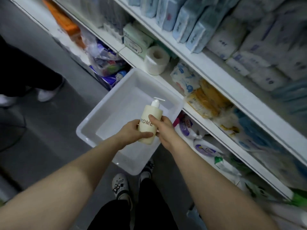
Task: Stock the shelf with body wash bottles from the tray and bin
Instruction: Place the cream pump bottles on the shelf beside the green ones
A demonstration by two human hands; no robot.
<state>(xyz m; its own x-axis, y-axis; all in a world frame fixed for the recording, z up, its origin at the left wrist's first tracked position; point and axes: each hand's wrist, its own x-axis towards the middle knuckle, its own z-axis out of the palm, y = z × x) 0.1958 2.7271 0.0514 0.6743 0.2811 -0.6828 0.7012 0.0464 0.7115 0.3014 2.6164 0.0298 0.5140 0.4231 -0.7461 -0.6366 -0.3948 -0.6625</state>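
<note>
Both forearms reach to centre frame; left hand [132,130] and right hand [163,126] grip the cream pump bottle [150,123] above the white bin [86,128]; rigid, smooth, likely weighty; hold mid-body, not the pump.

— What is seen on the upper rows?
— Blue packs [186,19] are stood side by side, with white packs [259,52] stacked to their right.

— And lower down?
— A paper roll [156,61] is laid on its side just beside a green box [136,40]. A yellow pack [207,100] is set to the right of a white and blue pack [184,78]. An orange pack [66,25] is seen far left.

— On the floor?
— White clogs [120,185] with black trousers [149,208] are shown at the bottom; another person's white shoe [48,92] is seen at left.
</note>
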